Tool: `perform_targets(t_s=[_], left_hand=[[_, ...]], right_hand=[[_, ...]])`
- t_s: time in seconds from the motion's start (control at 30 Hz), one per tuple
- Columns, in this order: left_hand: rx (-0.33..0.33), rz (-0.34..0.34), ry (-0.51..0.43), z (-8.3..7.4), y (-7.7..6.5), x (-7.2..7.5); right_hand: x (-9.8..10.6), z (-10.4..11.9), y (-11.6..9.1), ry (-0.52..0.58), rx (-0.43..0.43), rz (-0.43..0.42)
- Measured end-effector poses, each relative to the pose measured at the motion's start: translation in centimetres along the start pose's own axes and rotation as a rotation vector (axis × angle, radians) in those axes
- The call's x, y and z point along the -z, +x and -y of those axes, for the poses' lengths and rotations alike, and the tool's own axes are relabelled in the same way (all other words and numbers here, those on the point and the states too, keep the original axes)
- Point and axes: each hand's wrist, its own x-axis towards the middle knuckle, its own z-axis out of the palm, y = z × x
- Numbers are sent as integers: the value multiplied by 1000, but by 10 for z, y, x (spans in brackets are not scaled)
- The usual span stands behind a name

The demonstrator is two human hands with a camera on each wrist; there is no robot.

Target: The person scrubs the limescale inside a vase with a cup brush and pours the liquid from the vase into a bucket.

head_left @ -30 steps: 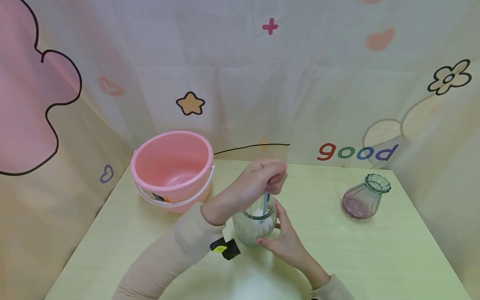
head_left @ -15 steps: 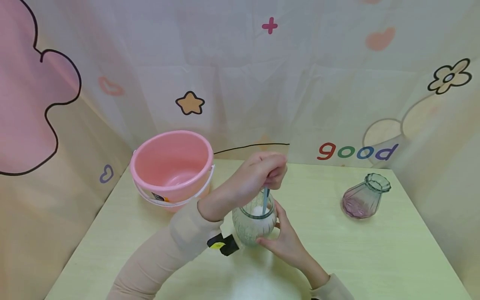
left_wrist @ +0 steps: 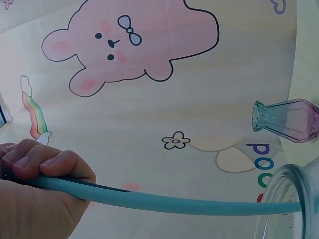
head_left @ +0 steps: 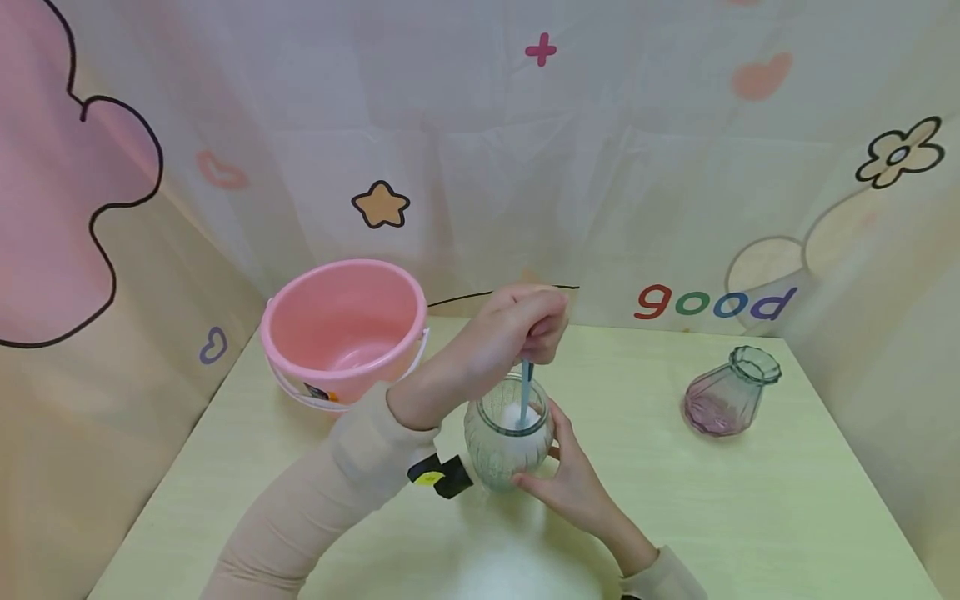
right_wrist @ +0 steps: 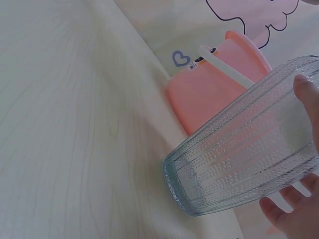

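"At the middle of the surface (head_left: 750, 517), what do the fingers hold?"
"Right hand (head_left: 577, 493): fingers curled round a ribbed glass jar (head_left: 504, 457). Left hand (head_left: 519, 327), above the jar's mouth: fingers gripping a blue handle (left_wrist: 174, 204), its lower end inside the jar."
"And beyond?"
"At right, a green-and-purple glass vase (head_left: 727, 398); at left, a pink bucket (head_left: 352, 375); behind both, a printed curtain (head_left: 480, 200)."
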Motion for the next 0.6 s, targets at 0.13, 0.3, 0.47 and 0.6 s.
perform_targets(t_s=[0.13,0.3,0.47,0.6], left_hand=[[8,-8,9,-3,1,1],[13,-25,30,-11,1,3],[-24,-25,8,-23,4,5],[-53,-21,1,-31,5,7]], right_hand=[[0,-2,1,-3,20,4],[-1,-23,2,-22,64,7],[-2,-39,3,-10,65,-4],[-3,-40,2,-5,44,-16]])
